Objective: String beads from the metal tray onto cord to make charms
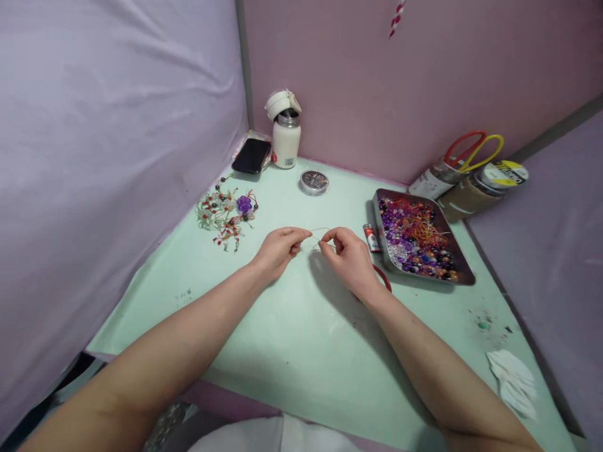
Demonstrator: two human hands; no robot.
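Note:
Over the middle of the pale green table, my left hand pinches a thin yellowish cord between thumb and fingertips. My right hand pinches the same cord a short way to the right, and a loop of it arcs between the two hands. Partly hidden under my right wrist lie red-handled scissors or a similar tool; its kind is hard to make out. Close by stands a metal tray of mixed beads and orange-red cords, with a small red and white lighter-like item against its left side.
Finished-looking beaded strings lie at the left. Behind are a black phone, a white bottle with its lid up and a round clear case. Cans lean at the back right; a crumpled white cloth lies front right.

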